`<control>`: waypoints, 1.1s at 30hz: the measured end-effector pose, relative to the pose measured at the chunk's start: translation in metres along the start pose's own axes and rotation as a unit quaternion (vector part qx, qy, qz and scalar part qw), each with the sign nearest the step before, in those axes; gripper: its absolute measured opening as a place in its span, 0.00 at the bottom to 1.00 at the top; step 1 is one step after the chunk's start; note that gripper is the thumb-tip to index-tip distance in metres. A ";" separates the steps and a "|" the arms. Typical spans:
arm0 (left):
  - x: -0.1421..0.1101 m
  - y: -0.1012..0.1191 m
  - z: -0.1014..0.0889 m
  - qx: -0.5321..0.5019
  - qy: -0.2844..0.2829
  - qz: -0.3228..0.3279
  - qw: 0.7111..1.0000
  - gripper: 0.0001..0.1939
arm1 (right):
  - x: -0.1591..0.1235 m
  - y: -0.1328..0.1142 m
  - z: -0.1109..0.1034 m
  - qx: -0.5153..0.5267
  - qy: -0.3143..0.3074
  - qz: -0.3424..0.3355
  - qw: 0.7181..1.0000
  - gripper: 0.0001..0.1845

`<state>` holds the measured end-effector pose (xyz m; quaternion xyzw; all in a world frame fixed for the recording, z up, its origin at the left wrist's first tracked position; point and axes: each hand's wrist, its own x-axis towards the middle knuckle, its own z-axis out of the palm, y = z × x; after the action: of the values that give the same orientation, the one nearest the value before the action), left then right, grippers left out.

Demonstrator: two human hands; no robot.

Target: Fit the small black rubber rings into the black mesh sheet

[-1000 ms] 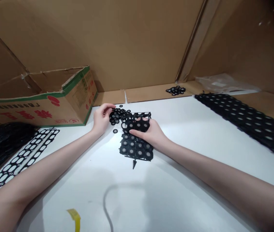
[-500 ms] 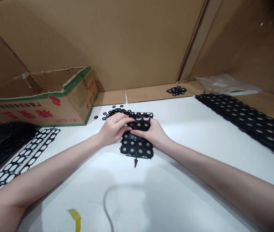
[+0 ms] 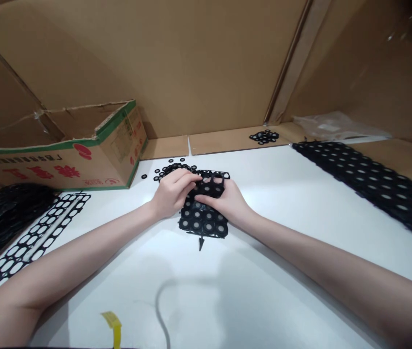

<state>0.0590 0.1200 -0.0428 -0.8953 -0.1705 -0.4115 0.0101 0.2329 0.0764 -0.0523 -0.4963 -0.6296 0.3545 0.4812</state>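
Note:
A black moulded sheet of rings [image 3: 203, 219], with a pointed tab at its near end, lies on the white table and is bent up at its far part. My right hand [image 3: 229, 199] grips its right side, thumb across the near face and fingers behind. At the sheet's upper left, my left hand [image 3: 175, 191] has thumb and fingertips drawn together; what they pinch, if anything, is hidden. Just behind the left hand lies a pile of loose black rings [image 3: 172, 167], partly covered by it.
An open cardboard box [image 3: 111, 155] stands at left. Before it lie a black bundle [image 3: 6, 218] and an oval-holed black grid [image 3: 42, 230]. A long black ring sheet [image 3: 373, 182] lies at right, a small ring pile [image 3: 264, 136] at the back. Yellow tape [image 3: 114, 327] is in front.
The sheet has shifted slightly left and its raised part is tilted differently. My left thumb has moved up from the sheet toward the fingertips. My right hand keeps its grip.

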 end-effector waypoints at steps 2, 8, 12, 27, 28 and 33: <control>-0.001 -0.002 0.000 -0.004 0.004 0.004 1.000 0.09 | -0.001 0.000 0.000 0.022 0.007 -0.013 1.000 0.09; -0.002 -0.005 0.003 0.019 0.007 0.017 1.000 0.07 | 0.000 0.000 -0.002 -0.007 0.004 -0.032 0.999 0.09; -0.002 -0.003 0.003 0.017 0.018 0.004 1.000 0.08 | 0.000 0.000 -0.002 -0.022 -0.001 -0.020 1.000 0.11; -0.002 -0.006 0.003 -0.025 -0.042 -0.017 0.999 0.09 | -0.002 -0.005 -0.003 -0.062 -0.021 -0.019 0.998 0.08; -0.002 -0.006 0.003 -0.031 -0.046 -0.024 0.998 0.09 | -0.002 -0.004 -0.003 -0.069 -0.024 -0.017 0.997 0.08; 0.000 -0.005 0.003 -0.058 -0.044 -0.071 0.995 0.11 | -0.002 -0.004 -0.002 -0.086 -0.030 -0.016 0.996 0.07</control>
<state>0.0595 0.1253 -0.0457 -0.8971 -0.2099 -0.3806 -0.0790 0.2335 0.0738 -0.0489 -0.5146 -0.6797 0.3060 0.4238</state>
